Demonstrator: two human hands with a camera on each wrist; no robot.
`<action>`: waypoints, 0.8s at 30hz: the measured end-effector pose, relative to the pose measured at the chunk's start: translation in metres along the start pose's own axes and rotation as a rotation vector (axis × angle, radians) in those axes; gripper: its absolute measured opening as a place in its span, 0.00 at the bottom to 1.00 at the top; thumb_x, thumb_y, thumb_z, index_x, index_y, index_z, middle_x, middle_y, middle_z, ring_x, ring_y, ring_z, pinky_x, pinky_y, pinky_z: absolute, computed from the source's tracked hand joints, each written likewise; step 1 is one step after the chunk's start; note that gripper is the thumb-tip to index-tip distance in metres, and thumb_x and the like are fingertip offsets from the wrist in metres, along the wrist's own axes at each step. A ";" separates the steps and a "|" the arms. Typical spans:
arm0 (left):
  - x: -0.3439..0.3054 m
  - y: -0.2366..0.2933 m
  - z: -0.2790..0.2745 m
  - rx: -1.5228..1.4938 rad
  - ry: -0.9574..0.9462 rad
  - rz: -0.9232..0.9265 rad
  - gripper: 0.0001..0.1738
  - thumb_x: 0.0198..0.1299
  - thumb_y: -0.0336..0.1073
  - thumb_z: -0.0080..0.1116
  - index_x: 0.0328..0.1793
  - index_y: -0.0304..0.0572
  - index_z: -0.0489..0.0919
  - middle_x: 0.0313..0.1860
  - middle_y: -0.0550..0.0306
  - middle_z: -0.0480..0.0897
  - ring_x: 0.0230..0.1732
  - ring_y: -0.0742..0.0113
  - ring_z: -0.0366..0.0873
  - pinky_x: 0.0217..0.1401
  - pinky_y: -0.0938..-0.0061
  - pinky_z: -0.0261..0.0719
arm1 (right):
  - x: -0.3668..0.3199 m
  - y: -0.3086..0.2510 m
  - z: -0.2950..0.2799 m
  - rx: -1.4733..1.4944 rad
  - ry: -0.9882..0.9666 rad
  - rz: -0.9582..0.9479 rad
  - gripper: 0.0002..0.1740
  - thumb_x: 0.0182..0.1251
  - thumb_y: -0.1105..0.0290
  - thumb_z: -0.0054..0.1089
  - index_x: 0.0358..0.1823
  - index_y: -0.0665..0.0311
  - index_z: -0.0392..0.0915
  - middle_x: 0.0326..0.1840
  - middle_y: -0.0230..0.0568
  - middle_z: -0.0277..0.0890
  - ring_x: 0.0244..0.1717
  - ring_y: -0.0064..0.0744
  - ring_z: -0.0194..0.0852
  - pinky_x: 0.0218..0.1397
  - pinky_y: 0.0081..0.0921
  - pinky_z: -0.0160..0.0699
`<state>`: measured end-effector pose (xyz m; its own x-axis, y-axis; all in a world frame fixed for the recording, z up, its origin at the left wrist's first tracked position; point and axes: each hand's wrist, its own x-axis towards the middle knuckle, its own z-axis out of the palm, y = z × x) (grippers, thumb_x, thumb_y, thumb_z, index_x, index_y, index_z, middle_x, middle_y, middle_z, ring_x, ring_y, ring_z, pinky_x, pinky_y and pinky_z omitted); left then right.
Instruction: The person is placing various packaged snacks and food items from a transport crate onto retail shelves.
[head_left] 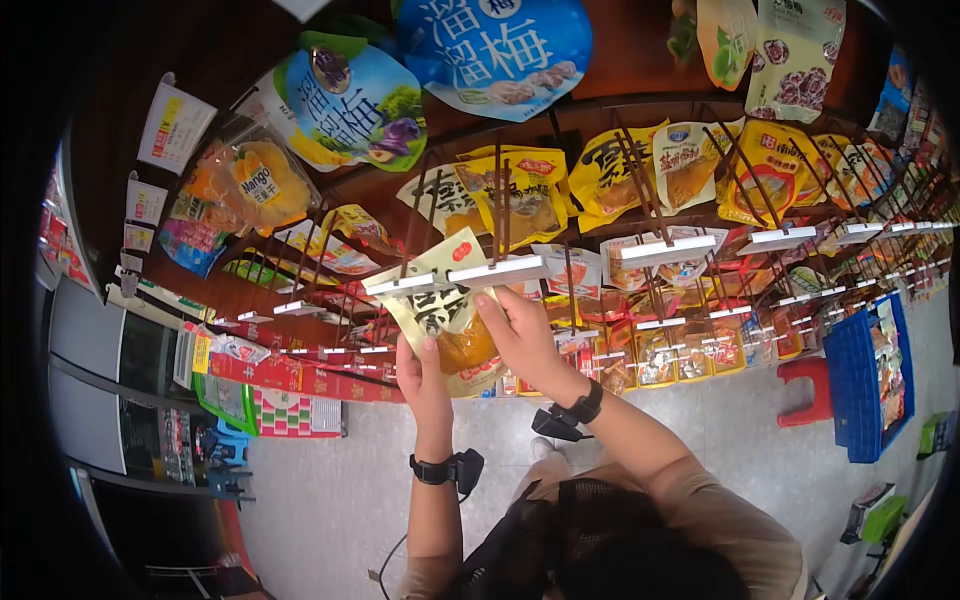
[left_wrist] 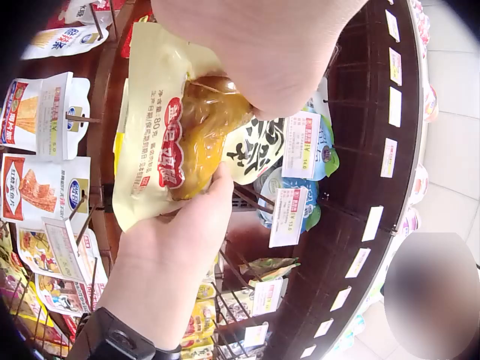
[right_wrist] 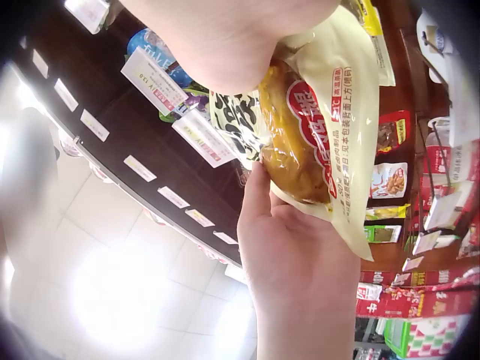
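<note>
A cream snack bag [head_left: 464,352] with black lettering and a browned chicken leg behind a clear window is between my two hands, below the hanging snacks. My left hand [head_left: 427,388] pinches its lower left edge, thumb on the front. On the right side, my right hand [head_left: 530,345] grips the bag, thumb over the front face. The bag's upper part passes behind a white price-tag holder [head_left: 497,272] on a hook. In the left wrist view, red and white print shows on the bag [left_wrist: 161,150]. Fingers behind the bag are hidden.
Yellow snack bags [head_left: 520,200] hang on hooks behind, with blue plum bags [head_left: 500,60] above. Metal hooks with price tags [head_left: 667,248] jut out along the rack. To the right stand a blue basket [head_left: 858,385] and a red stool [head_left: 803,392].
</note>
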<state>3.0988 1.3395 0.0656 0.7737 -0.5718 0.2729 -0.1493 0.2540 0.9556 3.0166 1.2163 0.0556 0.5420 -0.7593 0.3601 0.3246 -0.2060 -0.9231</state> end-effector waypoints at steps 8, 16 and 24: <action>-0.039 -0.024 -0.001 0.059 0.102 -0.095 0.23 0.73 0.41 0.51 0.67 0.35 0.68 0.59 0.54 0.77 0.58 0.70 0.74 0.61 0.72 0.71 | 0.000 0.001 -0.016 -0.054 -0.052 0.003 0.17 0.75 0.59 0.52 0.35 0.68 0.73 0.18 0.53 0.69 0.19 0.52 0.71 0.23 0.39 0.64; -0.060 -0.015 0.021 0.155 0.132 -0.057 0.18 0.74 0.43 0.50 0.60 0.37 0.71 0.45 0.56 0.81 0.33 0.75 0.80 0.23 0.80 0.77 | -0.007 -0.003 -0.036 -0.037 -0.078 0.041 0.17 0.76 0.61 0.51 0.37 0.69 0.74 0.16 0.47 0.67 0.15 0.30 0.60 0.22 0.31 0.60; -0.065 -0.001 0.025 0.265 0.209 0.003 0.16 0.75 0.44 0.49 0.57 0.38 0.73 0.42 0.59 0.82 0.32 0.78 0.79 0.25 0.83 0.75 | -0.004 -0.004 -0.027 0.121 -0.095 0.004 0.16 0.75 0.61 0.53 0.35 0.68 0.73 0.19 0.50 0.70 0.17 0.40 0.67 0.23 0.35 0.62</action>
<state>3.0331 1.3574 0.0498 0.8784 -0.3922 0.2732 -0.2854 0.0282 0.9580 2.9920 1.2037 0.0541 0.6130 -0.6967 0.3727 0.4098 -0.1229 -0.9038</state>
